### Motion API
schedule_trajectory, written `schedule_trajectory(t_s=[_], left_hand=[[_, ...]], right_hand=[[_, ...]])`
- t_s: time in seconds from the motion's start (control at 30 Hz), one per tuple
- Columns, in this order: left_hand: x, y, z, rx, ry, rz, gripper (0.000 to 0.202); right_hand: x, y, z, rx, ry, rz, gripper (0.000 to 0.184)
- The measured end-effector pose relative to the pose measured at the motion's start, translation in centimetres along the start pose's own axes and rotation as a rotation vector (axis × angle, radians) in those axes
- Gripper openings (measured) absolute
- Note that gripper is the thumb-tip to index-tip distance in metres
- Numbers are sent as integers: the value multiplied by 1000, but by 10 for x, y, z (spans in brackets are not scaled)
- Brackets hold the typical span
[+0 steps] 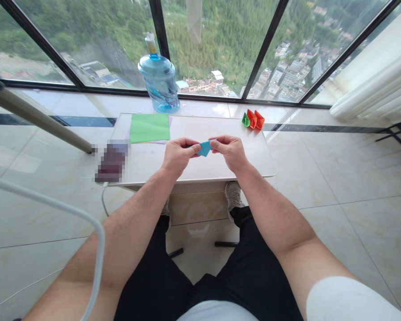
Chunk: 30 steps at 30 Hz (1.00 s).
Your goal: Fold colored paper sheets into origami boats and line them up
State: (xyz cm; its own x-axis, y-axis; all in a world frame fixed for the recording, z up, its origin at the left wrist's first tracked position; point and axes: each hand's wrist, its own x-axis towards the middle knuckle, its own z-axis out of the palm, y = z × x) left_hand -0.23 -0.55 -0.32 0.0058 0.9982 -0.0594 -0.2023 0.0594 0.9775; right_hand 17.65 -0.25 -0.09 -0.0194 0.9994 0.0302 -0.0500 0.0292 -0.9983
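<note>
A small piece of folded blue paper (205,148) is held up over the low white table (200,171), its lower edge coming to a point. My left hand (179,155) pinches its left corner between thumb and fingers. On the other side, my right hand (230,150) grips the right corner the same way. Both hands are closed, and parts of the paper are hidden under the fingers. Toward the table's back right stand two folded red-orange paper pieces (255,119) beside a smaller folded green paper piece (245,119).
Flat green paper (149,128) lies at the table's back left over other sheets. A blurred-out dark object (111,162) with a cable sits at the left edge. Behind the table stands a blue water jug (159,84) by the window. A pale tube (87,214) curves across the left foreground.
</note>
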Motion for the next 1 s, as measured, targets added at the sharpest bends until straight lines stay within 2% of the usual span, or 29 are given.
schedule_trajectory(t_s=[0.23,0.5,0.83,1.0], left_hand=[[-1,2,0,31,3,23,38],[0,-2,-1,180,29,112,35],[-4,1,0,119,-7,34,41],[-2,2,-2,130,-37,17,43]], right_hand=[[-2,-3,2,11,-6,-3,37],[0,-2,4,-30,78,15,46],[0,0,2,-10,17,-66,39],[1,-1,-1,-20,-16,-61,40]])
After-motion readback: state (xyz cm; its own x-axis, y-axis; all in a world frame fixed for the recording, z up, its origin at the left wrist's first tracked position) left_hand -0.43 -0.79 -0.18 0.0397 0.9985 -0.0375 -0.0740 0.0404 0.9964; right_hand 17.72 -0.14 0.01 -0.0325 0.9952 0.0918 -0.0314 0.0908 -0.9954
